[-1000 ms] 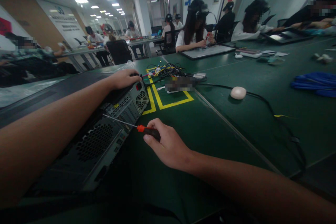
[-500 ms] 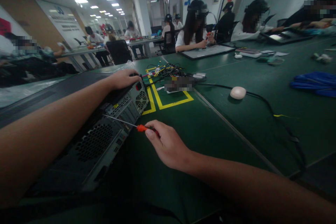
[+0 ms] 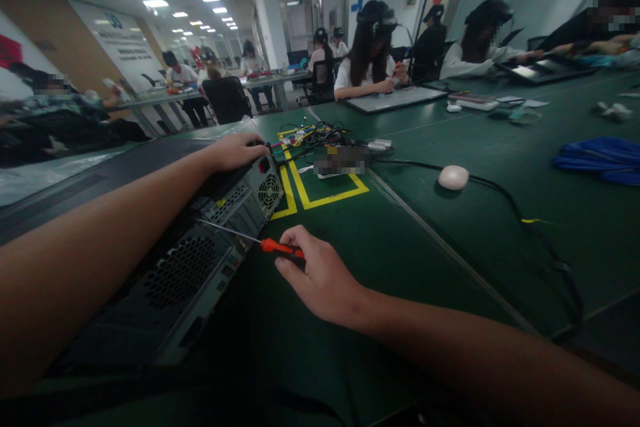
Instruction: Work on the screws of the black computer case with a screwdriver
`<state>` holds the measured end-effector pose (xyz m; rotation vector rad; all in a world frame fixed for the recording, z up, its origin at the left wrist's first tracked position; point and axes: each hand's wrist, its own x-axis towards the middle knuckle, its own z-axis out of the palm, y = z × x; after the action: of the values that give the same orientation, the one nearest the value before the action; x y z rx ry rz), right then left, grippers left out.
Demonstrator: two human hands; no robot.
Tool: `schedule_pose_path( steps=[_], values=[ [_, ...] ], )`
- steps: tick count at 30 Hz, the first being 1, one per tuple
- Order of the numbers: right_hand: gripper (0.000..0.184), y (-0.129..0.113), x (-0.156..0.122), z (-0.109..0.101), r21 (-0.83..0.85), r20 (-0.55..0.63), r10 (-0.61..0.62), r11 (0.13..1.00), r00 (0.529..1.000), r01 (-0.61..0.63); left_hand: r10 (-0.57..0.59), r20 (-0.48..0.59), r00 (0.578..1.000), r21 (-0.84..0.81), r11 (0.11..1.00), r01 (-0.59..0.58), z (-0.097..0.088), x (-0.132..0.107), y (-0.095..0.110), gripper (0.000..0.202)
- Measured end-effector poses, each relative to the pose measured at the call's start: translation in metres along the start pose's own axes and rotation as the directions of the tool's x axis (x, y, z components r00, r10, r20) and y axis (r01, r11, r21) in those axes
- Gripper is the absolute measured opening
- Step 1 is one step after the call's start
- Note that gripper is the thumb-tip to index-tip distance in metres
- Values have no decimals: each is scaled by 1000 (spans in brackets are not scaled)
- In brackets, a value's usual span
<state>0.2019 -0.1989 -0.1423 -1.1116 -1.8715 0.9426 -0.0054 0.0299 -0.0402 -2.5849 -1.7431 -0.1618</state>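
A desktop computer case lies on its side on the green table, its rear panel with fan grilles facing me. My left hand rests closed over the far top corner of the case. My right hand grips the handle of a red and black screwdriver. Its thin metal shaft points left, and the tip touches the rear panel of the case.
A tangle of cables lies inside a yellow taped outline beyond the case. A white mouse with a black cord sits to the right, blue cloth farther right. Several other people sit working at tables behind.
My right hand's fingers shift on the screwdriver handle, as if turning it. The tip stays on the rear panel, and the left hand has not moved.
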Motion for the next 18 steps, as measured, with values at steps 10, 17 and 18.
schedule_pose_path(
  steps=[10,17,18],
  values=[
    [7,0,0,0,5,13,12,1000,1000,-12,1,13,1000,7,1000,-1,-1,0,1,69],
    [8,-2,0,-1,16,12,21,1000,1000,-21,-5,12,1000,-19,1000,6,-2,0,1,67],
    [8,-2,0,-1,12,15,24,1000,1000,-24,-5,9,1000,-20,1000,5,-2,-1,1,67]
  ],
)
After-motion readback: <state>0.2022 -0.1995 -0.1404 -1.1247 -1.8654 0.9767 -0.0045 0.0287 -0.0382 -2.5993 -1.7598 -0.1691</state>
